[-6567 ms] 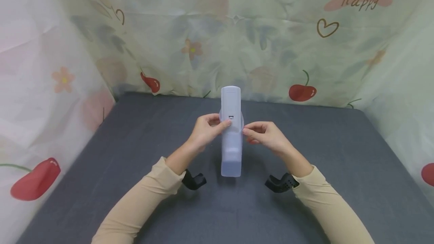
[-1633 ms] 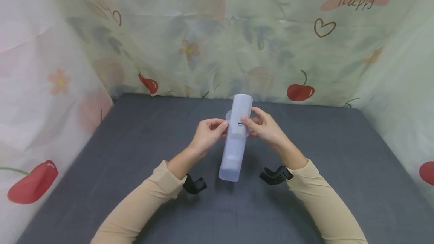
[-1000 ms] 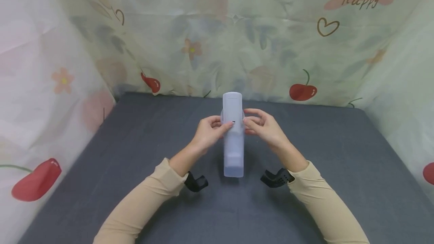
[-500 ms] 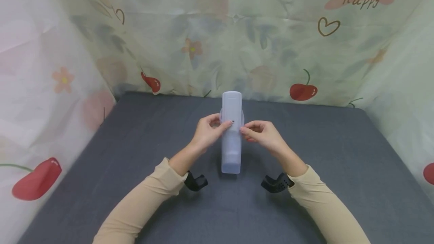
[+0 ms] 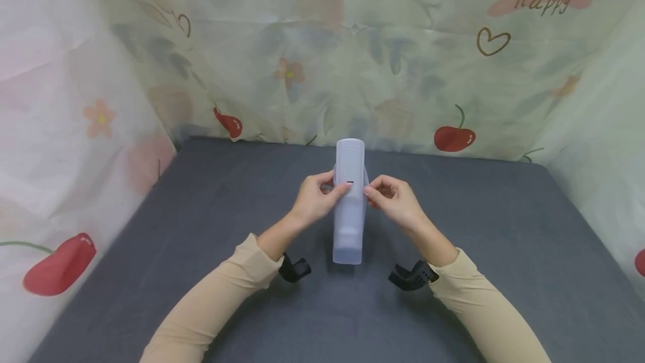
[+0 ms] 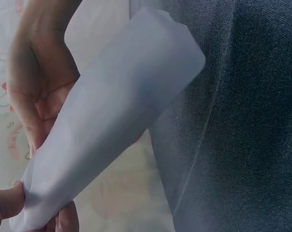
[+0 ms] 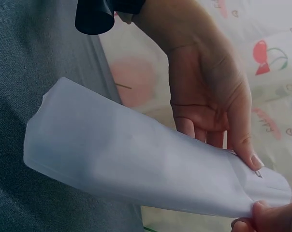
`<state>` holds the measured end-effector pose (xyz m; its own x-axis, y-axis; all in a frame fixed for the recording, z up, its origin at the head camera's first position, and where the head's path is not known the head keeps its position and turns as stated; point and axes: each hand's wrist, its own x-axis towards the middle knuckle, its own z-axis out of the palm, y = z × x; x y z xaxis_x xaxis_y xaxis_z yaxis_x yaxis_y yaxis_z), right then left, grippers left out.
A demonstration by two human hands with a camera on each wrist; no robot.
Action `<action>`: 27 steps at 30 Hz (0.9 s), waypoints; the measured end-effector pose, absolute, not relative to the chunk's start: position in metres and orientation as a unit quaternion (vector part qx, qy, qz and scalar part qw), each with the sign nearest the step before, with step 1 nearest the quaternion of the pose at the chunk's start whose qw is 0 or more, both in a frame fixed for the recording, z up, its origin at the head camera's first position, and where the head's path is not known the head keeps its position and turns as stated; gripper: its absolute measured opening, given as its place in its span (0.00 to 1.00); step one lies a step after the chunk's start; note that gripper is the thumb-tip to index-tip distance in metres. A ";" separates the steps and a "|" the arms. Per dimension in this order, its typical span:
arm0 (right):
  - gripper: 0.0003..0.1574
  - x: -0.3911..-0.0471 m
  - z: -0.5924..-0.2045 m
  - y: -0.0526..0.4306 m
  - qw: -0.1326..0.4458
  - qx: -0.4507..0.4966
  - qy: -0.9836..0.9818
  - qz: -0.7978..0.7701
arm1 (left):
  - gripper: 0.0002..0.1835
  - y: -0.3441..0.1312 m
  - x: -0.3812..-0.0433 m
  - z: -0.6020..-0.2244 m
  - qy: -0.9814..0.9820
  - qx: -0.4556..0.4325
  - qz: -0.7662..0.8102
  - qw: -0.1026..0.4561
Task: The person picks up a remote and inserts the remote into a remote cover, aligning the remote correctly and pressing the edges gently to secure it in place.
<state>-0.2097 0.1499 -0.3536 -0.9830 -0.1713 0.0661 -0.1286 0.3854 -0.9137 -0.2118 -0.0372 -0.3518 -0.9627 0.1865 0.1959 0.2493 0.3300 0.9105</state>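
A long, pale white plastic object (image 5: 349,212), with a small dark slot and a more see-through lower end, is held up lengthwise in the middle of the head view. Part of a rounded piece shows behind it. My left hand (image 5: 313,199) grips it from the left, thumb over the front just by the slot and fingers behind. At its right edge, the thumb and bent forefinger of my right hand (image 5: 398,200) pinch together. The right wrist view shows the wide end of the plastic object (image 7: 112,140) at left and my left hand (image 7: 213,96) beyond it.
A dark grey table (image 5: 252,184) lies below the hands. Behind it hangs a patterned cloth (image 5: 342,71) with cherries and writing. A black wrist mount (image 5: 296,269) sits on the left wrist, and another black mount (image 5: 412,277) on the right.
At 1.6 s ago the plastic object leaned, gripped by the right hand; it now stands straighter. The left hand has taken the front grip, while the right moved to the right edge.
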 end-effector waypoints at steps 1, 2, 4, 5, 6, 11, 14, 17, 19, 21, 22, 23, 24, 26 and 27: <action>0.12 -0.210 -0.353 0.150 0.017 -0.087 0.834 -0.545 | 0.21 -0.037 -0.211 -0.352 -0.816 -0.137 -0.561 0.028; 0.12 -0.209 -0.353 0.150 0.014 -0.086 0.834 -0.544 | 0.21 -0.037 -0.211 -0.352 -0.816 -0.136 -0.561 0.027; 0.11 -0.209 -0.352 0.149 0.011 -0.083 0.838 -0.539 | 0.22 -0.036 -0.210 -0.352 -0.818 -0.135 -0.559 0.027; 0.11 -0.209 -0.352 0.149 0.009 -0.081 0.840 -0.537 | 0.22 -0.036 -0.210 -0.352 -0.818 -0.134 -0.558 0.026; 0.11 -0.209 -0.351 0.149 0.006 -0.080 0.841 -0.535 | 0.22 -0.036 -0.210 -0.353 -0.819 -0.134 -0.557 0.025; 0.11 -0.210 -0.349 0.148 -0.005 -0.076 0.849 -0.523 | 0.22 -0.034 -0.211 -0.353 -0.826 -0.132 -0.547 0.022; 0.11 -0.211 -0.349 0.148 -0.007 -0.076 0.849 -0.522 | 0.23 -0.033 -0.211 -0.353 -0.831 -0.127 -0.541 0.019; 0.11 -0.211 -0.349 0.147 -0.007 -0.074 0.848 -0.525 | 0.23 -0.033 -0.211 -0.353 -0.836 -0.123 -0.535 0.013; 0.11 -0.212 -0.349 0.147 -0.008 -0.073 0.848 -0.524 | 0.22 -0.032 -0.211 -0.353 -0.838 -0.121 -0.533 0.013; 0.10 -0.212 -0.349 0.147 -0.011 -0.073 0.848 -0.524 | 0.21 -0.032 -0.210 -0.354 -0.838 -0.124 -0.531 0.016; 0.10 -0.213 -0.348 0.148 -0.012 -0.073 0.849 -0.523 | 0.21 -0.032 -0.210 -0.354 -0.837 -0.126 -0.532 0.017; 0.10 -0.213 -0.348 0.148 -0.013 -0.074 0.850 -0.522 | 0.21 -0.032 -0.210 -0.354 -0.837 -0.126 -0.532 0.017; 0.10 -0.213 -0.349 0.148 -0.014 -0.074 0.850 -0.522 | 0.21 -0.032 -0.210 -0.355 -0.837 -0.128 -0.532 0.018; 0.10 -0.214 -0.349 0.147 -0.015 -0.072 0.850 -0.521 | 0.20 -0.032 -0.210 -0.355 -0.838 -0.132 -0.529 0.017; 0.10 -0.214 -0.349 0.147 -0.015 -0.071 0.851 -0.520 | 0.20 -0.032 -0.210 -0.356 -0.838 -0.132 -0.528 0.016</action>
<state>-0.2142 0.1471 -0.3489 -0.9895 -0.1045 0.0995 -0.1363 0.4501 -0.8825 -0.2100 -0.0315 -0.3557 -0.9644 0.2049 0.1674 0.2395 0.4065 0.8817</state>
